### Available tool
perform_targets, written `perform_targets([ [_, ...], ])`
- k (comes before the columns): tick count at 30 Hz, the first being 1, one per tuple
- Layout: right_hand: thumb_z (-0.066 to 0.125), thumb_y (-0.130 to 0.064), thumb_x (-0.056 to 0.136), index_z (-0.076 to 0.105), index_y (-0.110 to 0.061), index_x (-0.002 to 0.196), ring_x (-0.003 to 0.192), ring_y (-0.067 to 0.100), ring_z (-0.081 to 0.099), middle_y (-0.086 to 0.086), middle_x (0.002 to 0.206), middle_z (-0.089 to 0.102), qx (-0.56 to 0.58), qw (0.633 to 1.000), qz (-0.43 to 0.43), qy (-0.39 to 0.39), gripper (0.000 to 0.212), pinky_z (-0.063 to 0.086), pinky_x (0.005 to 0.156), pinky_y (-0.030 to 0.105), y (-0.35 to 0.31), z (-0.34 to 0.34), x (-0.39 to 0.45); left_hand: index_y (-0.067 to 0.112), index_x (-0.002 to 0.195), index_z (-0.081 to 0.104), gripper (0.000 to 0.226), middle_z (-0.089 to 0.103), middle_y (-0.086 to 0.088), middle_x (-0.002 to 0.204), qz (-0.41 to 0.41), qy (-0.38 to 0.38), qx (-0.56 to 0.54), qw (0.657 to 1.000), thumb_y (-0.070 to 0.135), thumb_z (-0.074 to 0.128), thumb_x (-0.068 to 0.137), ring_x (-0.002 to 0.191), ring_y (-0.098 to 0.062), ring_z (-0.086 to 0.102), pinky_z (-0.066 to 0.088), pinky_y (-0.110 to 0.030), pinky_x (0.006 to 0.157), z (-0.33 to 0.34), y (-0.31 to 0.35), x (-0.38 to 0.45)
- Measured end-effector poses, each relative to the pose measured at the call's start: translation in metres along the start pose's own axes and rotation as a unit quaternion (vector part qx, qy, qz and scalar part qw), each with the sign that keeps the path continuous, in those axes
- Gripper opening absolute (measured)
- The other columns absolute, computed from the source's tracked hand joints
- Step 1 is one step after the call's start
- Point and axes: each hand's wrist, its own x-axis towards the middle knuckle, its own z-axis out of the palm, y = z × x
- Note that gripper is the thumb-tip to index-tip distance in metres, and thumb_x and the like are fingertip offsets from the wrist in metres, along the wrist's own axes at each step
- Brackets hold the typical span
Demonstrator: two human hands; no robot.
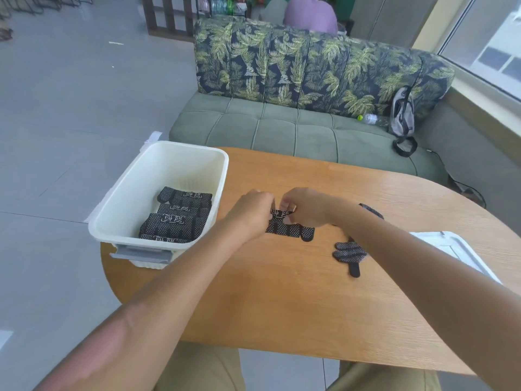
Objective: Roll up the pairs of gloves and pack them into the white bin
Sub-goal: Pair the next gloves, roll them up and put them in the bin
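Observation:
A pair of black gloves with white dots (291,229) lies on the wooden table (296,300), its far end partly rolled. My left hand (252,208) and my right hand (306,206) both pinch that rolled end, fingers curled over it. The glove fingertips point toward me and to the right. The white bin (135,193) stands at the table's left edge and holds several rolled glove pairs (176,218). More loose black gloves (349,253) lie to the right, partly hidden by my right forearm.
A white lid (451,249) lies flat at the table's right side. Behind the table stands a green sofa (282,128) with a plastic bottle (369,118) and a grey bag (401,114). A person sits beyond the sofa back.

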Motion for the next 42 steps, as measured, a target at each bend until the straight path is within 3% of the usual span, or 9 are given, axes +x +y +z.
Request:
perform_targets([
  [13, 0.063, -0.029, 0.094, 0.058, -0.015, 0.127, 0.107, 0.02, 0.055, 0.001, 0.12, 0.058, -0.028, 0.996, -0.048, 0.071, 0.036, 0.04, 0.084, 0.026, -0.064, -0.063, 0.026, 0.007, 0.116, 0.063, 0.021, 0.061, -0.016, 0.118, -0.003, 0.087, -0.017, 0.996, 0.005, 0.06, 0.095, 0.108, -0.03, 0.059, 0.041, -0.031, 0.08, -0.096, -0.037, -0.013],
  [17, 0.061, -0.029, 0.095, 0.056, -0.013, 0.13, 0.112, 0.025, 0.055, 0.003, 0.122, 0.058, -0.042, 0.994, -0.068, 0.078, 0.038, 0.042, 0.088, 0.028, -0.091, -0.07, 0.04, 0.01, 0.118, 0.063, 0.025, 0.06, -0.014, 0.122, -0.024, 0.095, -0.023, 0.995, 0.002, 0.059, 0.094, 0.108, -0.03, 0.061, 0.047, -0.034, 0.083, -0.112, -0.063, -0.02],
  [27, 0.058, -0.025, 0.097, 0.059, -0.012, 0.127, 0.113, 0.025, 0.057, 0.006, 0.123, 0.06, -0.031, 0.99, -0.09, 0.105, 0.033, 0.041, 0.079, 0.025, -0.143, -0.071, 0.082, 0.008, 0.114, 0.064, 0.021, 0.06, -0.018, 0.115, -0.056, 0.151, 0.008, 0.987, 0.002, 0.062, 0.093, 0.11, -0.033, 0.058, 0.047, -0.041, 0.09, -0.124, -0.122, -0.023],
  [33, 0.058, -0.021, 0.095, 0.061, -0.011, 0.125, 0.106, 0.028, 0.061, 0.008, 0.118, 0.064, -0.053, 0.992, -0.072, 0.091, 0.031, 0.053, 0.087, 0.034, -0.158, -0.049, 0.12, 0.005, 0.114, 0.065, 0.023, 0.061, -0.02, 0.117, -0.079, 0.132, 0.016, 0.988, -0.001, 0.063, 0.091, 0.11, -0.034, 0.059, 0.047, -0.04, 0.091, -0.111, -0.153, -0.013],
  [36, 0.06, -0.021, 0.092, 0.064, -0.011, 0.118, 0.097, 0.026, 0.064, 0.007, 0.111, 0.067, -0.083, 0.99, -0.066, 0.094, 0.028, 0.056, 0.082, 0.033, -0.159, -0.033, 0.144, 0.005, 0.116, 0.064, 0.025, 0.059, -0.019, 0.116, -0.096, 0.118, 0.024, 0.988, -0.002, 0.059, 0.092, 0.107, -0.035, 0.059, 0.047, -0.04, 0.087, -0.098, -0.163, -0.007],
  [39, 0.061, -0.018, 0.091, 0.069, -0.01, 0.112, 0.084, 0.023, 0.062, 0.005, 0.101, 0.07, -0.12, 0.988, -0.062, 0.078, 0.023, 0.05, 0.067, 0.026, -0.161, -0.018, 0.161, 0.008, 0.114, 0.063, 0.024, 0.058, -0.015, 0.113, -0.119, 0.085, 0.043, 0.988, -0.002, 0.057, 0.092, 0.102, -0.033, 0.059, 0.043, -0.036, 0.078, -0.086, -0.171, -0.001],
  [42, 0.061, -0.015, 0.092, 0.07, -0.005, 0.101, 0.077, 0.024, 0.058, 0.004, 0.082, 0.063, -0.156, 0.984, -0.068, 0.047, 0.016, 0.046, 0.064, 0.028, -0.165, -0.008, 0.17, 0.007, 0.111, 0.063, 0.021, 0.058, -0.017, 0.112, -0.13, 0.048, 0.045, 0.989, 0.0, 0.058, 0.092, 0.102, -0.036, 0.059, 0.049, -0.043, 0.086, -0.074, -0.182, 0.005],
])
